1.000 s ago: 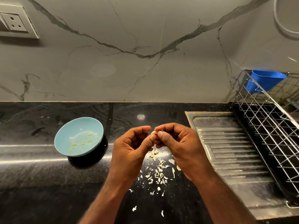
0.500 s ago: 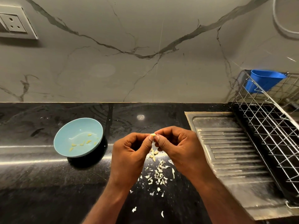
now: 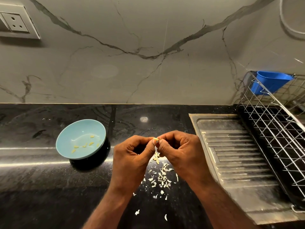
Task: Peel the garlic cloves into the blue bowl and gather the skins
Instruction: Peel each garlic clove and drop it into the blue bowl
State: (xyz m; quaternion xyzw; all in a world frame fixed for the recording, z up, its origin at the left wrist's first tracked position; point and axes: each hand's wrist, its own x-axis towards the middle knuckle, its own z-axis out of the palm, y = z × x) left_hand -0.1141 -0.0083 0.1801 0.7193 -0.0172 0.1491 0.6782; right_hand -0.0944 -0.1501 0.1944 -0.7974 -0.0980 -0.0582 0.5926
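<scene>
Nearest the viewer, two bare forearms reach forward over a glossy black stone countertop [image 3: 41, 179]. Between them lies a loose scatter of pale, papery garlic skins [image 3: 162, 176], thin white flakes and curls, densest just below the hands, with a few stray bits closer in.

Above the scatter the two hands meet, knuckles up. The left hand [image 3: 132, 156] and the right hand [image 3: 179, 152] both have their fingers curled inward, and their thumbs and forefingers pinch one small garlic clove [image 3: 156, 139] between them. Only its pale yellow tip shows between the fingertips; how much skin it still wears cannot be told. Directly beneath the hands, a few small cream-coloured garlic cloves [image 3: 156, 158] lie on the counter, partly hidden.

To the left of the hands, apart from them, sits a round light-blue bowl [image 3: 79, 133], tilted slightly toward the viewer. In its bottom lie several small, smooth, yellow peeled cloves [image 3: 85, 145], spread apart.

To the right is a ribbed stainless-steel drainboard [image 3: 236, 154], and beyond it a metal wire dish rack [image 3: 277, 129] with a bright blue plastic cup [image 3: 270, 83] hung at its back corner.

Farthest away rises a grey marble-patterned wall [image 3: 115, 71] with dark veins, and a white wall socket [image 3: 14, 22] at the upper left.
</scene>
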